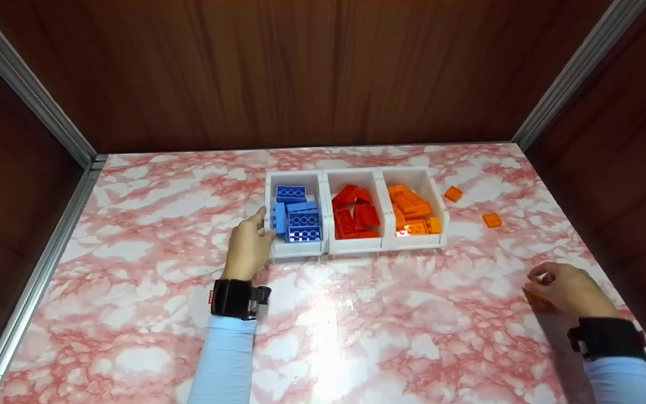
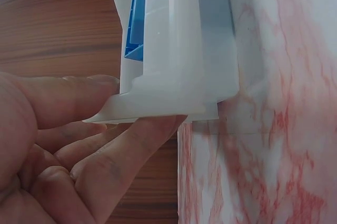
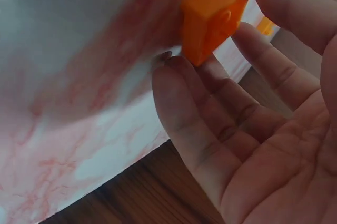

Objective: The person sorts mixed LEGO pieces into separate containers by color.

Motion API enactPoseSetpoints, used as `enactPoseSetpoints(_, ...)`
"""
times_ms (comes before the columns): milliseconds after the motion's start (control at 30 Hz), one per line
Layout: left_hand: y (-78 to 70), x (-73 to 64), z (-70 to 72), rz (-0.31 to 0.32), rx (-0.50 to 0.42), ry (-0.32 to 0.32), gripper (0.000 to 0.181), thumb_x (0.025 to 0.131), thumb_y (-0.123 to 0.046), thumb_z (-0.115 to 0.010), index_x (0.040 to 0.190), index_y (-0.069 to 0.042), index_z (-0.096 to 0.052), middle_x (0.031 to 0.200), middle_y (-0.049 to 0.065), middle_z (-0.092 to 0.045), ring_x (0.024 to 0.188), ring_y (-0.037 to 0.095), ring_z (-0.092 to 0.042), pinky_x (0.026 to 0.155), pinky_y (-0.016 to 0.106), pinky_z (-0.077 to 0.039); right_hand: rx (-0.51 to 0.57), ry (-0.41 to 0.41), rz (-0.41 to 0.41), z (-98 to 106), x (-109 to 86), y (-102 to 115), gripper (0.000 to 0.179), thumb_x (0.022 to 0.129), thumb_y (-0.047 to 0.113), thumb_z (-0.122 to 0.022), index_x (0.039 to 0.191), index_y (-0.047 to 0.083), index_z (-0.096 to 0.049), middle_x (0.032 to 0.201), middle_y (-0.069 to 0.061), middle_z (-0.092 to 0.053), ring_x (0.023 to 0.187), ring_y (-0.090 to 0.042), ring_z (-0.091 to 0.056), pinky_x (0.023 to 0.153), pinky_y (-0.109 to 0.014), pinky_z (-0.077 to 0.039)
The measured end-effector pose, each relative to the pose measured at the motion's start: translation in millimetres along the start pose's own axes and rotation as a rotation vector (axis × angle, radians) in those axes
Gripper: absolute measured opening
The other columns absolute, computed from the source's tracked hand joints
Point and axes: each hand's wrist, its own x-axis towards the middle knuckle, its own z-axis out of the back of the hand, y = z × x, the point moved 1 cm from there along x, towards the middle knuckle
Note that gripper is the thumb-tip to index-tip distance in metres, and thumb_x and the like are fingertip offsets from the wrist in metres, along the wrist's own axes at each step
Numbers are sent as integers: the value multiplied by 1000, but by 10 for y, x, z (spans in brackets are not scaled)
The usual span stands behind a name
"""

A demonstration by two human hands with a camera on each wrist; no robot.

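In the head view, three joined white bins (image 1: 327, 252) hold blue bricks (image 1: 303, 219), red bricks (image 1: 356, 213) and orange bricks (image 1: 410, 202), from left to right. My left hand (image 1: 249, 247) is at the near left corner of the blue bricks' bin. The left wrist view shows it gripping the bin's edge (image 2: 158, 103), with fingers on both sides. At the right of the table, my right hand (image 1: 572, 287) pinches a small orange brick at the fingertips. In the right wrist view this orange brick (image 3: 210, 21) is tilted, its hollow underside toward the palm.
Two small orange bricks lie on the table right of the bins, one orange brick (image 1: 453, 193) farther back and another orange brick (image 1: 491, 219) nearer. Dark wooden panels (image 1: 300, 73) stand at the back and both sides of the pink-and-white marbled table (image 1: 149, 235).
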Motion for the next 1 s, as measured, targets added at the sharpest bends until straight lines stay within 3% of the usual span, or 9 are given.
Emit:
enactPoseSetpoints(100, 4, 1, -2, 6, 4, -2, 62, 94, -4, -63, 151, -5, -39, 134, 24, -57, 56, 22, -60, 46, 32, -51, 28, 19, -4, -34, -29, 16, 46, 90, 36, -71, 116, -2, -63, 91, -9, -65, 78, -21, -60, 69, -39, -49)
enactPoseSetpoints(300, 3, 1, -3, -7, 20, -6, 61, 94, -4, -64, 150, -3, -40, 133, 25, -58, 63, 22, -64, 49, 32, -51, 52, 19, 1, -77, -53, 65, 40, 87, 21, -76, 115, -4, -63, 94, -16, -65, 79, -25, -62, 65, -38, -50)
enactPoseSetpoints(467, 6, 0, -1, -11, 17, -5, 61, 94, -4, -64, 150, -3, -40, 134, 25, -57, 58, 19, -60, 49, 33, -52, 46, -177, 52, -62, -44, 228, 42, 86, 20, -76, 117, -6, -64, 102, -26, -67, 89, -38, -63, 72, -45, -52)
enactPoseSetpoints(600, 2, 4, 3, -14, 13, -5, 61, 94, -4, -64, 150, -3, -40, 134, 25, -56, 53, 21, -57, 48, 33, -51, 112, -356, 153, 16, 40, 501, 37, 86, 14, -77, 117, -3, -67, 106, -26, -68, 89, -38, -66, 69, -28, -51)
enactPoseSetpoints(767, 5, 7, 10, -19, 18, -13, 61, 93, -4, -65, 150, -3, -41, 133, 25, -57, 66, 22, -63, 47, 32, -50, 122, -501, 335, 99, 286, 991, 28, 82, 2, -77, 109, 0, -70, 100, -21, -66, 83, -36, -68, 66, -11, -42)
enactPoseSetpoints(833, 6, 3, 10, -24, 19, -13, 61, 93, -4, -65, 149, -3, -41, 133, 25, -57, 70, 20, -64, 47, 31, -50, 128, -489, 376, 105, 403, 1201, 28, 82, 0, -76, 110, 0, -70, 100, -20, -66, 84, -35, -68, 70, -18, -50)
enactPoseSetpoints(900, 5, -1, 8, -21, 17, -11, 61, 93, -4, -64, 150, -4, -40, 133, 25, -57, 61, 20, -61, 46, 31, -50, 130, -454, 428, 95, 524, 1396, 31, 82, -3, -75, 112, -1, -70, 102, -20, -66, 86, -34, -68, 75, -28, -56)
enactPoseSetpoints(1000, -8, -8, 2, -14, 15, -8, 62, 94, -4, -64, 150, -4, -39, 134, 25, -57, 54, 23, -58, 45, 32, -49, 84, -379, 503, 49, 684, 1641, 34, 80, -5, -77, 112, 0, -70, 104, -18, -66, 89, -33, -66, 77, -49, -56)
